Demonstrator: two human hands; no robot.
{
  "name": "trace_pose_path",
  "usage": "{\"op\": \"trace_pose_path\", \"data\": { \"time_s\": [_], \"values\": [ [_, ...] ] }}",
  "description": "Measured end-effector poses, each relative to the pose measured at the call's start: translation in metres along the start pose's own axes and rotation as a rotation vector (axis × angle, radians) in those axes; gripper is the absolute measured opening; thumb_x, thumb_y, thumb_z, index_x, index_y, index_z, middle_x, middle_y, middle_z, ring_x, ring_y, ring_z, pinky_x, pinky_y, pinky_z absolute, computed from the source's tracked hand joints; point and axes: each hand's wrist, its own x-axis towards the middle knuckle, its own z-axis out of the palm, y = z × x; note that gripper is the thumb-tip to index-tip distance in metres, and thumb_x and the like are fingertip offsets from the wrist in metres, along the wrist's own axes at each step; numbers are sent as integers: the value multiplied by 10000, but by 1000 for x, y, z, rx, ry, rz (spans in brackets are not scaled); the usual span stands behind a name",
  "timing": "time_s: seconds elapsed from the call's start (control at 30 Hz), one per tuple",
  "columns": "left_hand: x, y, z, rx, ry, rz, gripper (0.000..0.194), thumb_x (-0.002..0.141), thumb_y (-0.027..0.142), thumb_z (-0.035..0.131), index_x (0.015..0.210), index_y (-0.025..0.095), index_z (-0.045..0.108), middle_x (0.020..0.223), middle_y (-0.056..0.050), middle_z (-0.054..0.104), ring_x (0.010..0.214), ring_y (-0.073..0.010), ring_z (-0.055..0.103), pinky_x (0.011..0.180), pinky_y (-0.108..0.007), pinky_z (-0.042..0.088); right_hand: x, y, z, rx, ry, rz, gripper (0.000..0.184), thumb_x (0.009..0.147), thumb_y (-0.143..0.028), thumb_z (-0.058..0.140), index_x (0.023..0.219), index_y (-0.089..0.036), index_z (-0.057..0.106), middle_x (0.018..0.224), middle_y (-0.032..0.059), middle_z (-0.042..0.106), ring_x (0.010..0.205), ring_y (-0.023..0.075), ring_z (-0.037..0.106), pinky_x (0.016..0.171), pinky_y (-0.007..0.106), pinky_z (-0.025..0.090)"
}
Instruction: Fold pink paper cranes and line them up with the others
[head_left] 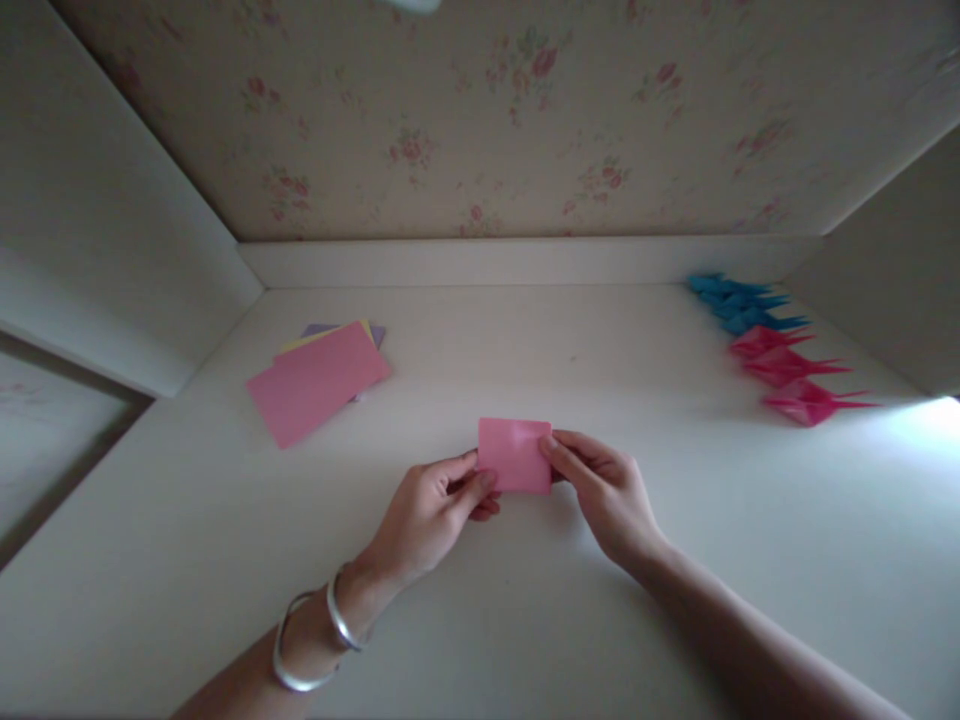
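Between my two hands is a small pink piece of paper [517,462], held just above the white tabletop. My left hand [435,510] pinches its lower left corner, thumb on top and fingers curled behind. At the right edge, my right hand [604,490] grips the paper between thumb and fingers. Whether the paper is folded into layers I cannot tell. Two silver bangles [341,610] circle my left wrist.
Pink sheets [322,385] lie at the left over yellow and purple ones. Several folded paper cranes, blue [750,303] and pink [806,402], stand in a row at the right. A flowered wall [450,120] rises behind the white tabletop [517,620].
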Motion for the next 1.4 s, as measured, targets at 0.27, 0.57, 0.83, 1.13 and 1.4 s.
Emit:
{"op": "trace_pose_path", "data": {
  "time_s": [0.27, 0.57, 0.83, 1.13, 1.4],
  "values": [
    [-2, 1, 2, 119, 60, 103, 265, 961, 378, 517, 950, 162, 670, 695, -24, 679, 609, -148, 651, 573, -217, 515, -1, -1, 3, -19, 26, -12, 334, 823, -477, 680, 921, -174, 780, 756, 53, 731, 693, 194, 671, 640, 301, 574],
    [-4, 7, 7, 83, 54, 118, 268, 955, 341, 530, 804, 161, 659, 651, -15, 666, 598, -136, 638, 576, -211, 499, -1, 2, 2, -108, 178, -95, 306, 839, -469, 665, 858, -176, 753, 700, 32, 701, 622, 167, 639, 560, 275, 561],
    [-7, 8, 10, 28, 156, 167, 267, 945, 372, 552, 803, 176, 664, 656, -13, 667, 619, -145, 641, 600, -212, 510, -9, 1, 12, 253, -278, -10, 399, 892, -542, 579, 1074, -192, 633, 892, 64, 720, 762, 199, 689, 700, 343, 573],
    [-9, 7, 16, 14, 97, 178, 254, 958, 341, 526, 851, 182, 694, 741, -35, 720, 629, -145, 641, 612, -206, 526, -13, 0, 21, 71, -156, 14, 315, 772, -346, 775, 928, -187, 551, 744, 2, 666, 641, 148, 631, 581, 265, 516],
    [-8, 9, 14, -6, 78, 152, 240, 955, 345, 535, 874, 185, 694, 743, -30, 733, 638, -149, 655, 612, -210, 522, -8, -4, 14, -20, -169, 55, 340, 739, -384, 798, 921, -181, 595, 652, -13, 677, 548, 135, 638, 505, 236, 505]
  ]
}}
